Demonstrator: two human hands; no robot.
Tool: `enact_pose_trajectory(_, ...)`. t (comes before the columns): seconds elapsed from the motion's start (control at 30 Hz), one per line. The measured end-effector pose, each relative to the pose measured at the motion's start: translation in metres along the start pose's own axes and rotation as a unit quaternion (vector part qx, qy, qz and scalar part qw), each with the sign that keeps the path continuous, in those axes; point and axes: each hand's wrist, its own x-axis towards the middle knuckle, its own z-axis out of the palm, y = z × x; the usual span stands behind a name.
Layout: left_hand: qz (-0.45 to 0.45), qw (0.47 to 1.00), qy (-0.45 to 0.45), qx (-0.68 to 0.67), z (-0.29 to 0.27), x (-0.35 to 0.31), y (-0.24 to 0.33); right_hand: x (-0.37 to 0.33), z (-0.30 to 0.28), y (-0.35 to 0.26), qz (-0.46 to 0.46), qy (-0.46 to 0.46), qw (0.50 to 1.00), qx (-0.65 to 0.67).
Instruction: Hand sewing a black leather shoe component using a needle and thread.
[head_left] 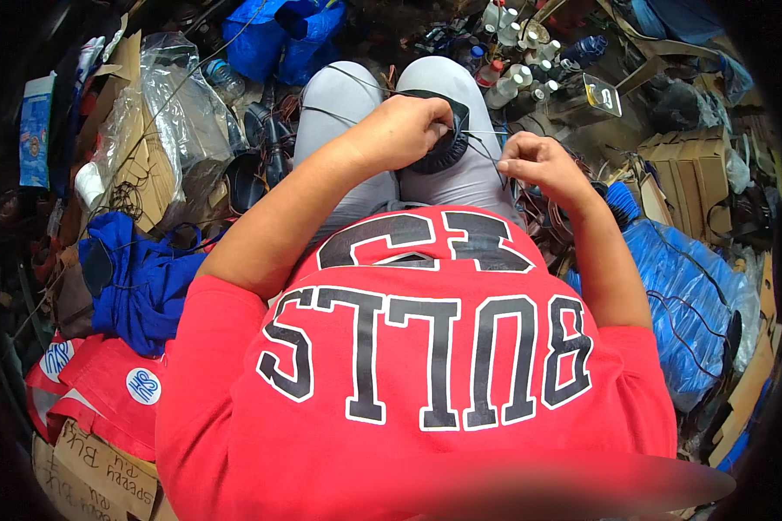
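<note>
A black leather piece [447,139] sits on my lap, gripped in my closed left hand [404,130]. My right hand [534,161] pinches a thin thread [482,133] pulled taut from it. I judge the stitching underway, not finished; glue bottles [517,78] stand beyond my knees.

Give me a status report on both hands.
Left hand grips dark round leather piece on lap. Right hand pinches thin thread. Nothing blocking.

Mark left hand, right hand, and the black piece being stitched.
left hand [404,130], head view, back of the hand.
right hand [530,161], head view, knuckles.
black piece [450,149], head view, curved lower edge.
</note>
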Motion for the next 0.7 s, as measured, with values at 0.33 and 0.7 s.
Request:
enact_pose_trajectory(0.33, 0.051, 0.991, -0.019, 0.119, -0.007, 0.006, 0.009, -0.014, -0.007, -0.008, -0.042, 0.006, 0.999, 0.017)
enact_pose_trajectory(0.7, 0.041, 0.987, -0.035, 0.154, -0.009, 0.01, 0.007, 0.03, -0.03, -0.017, -0.22, 0.245, 0.875, -0.355)
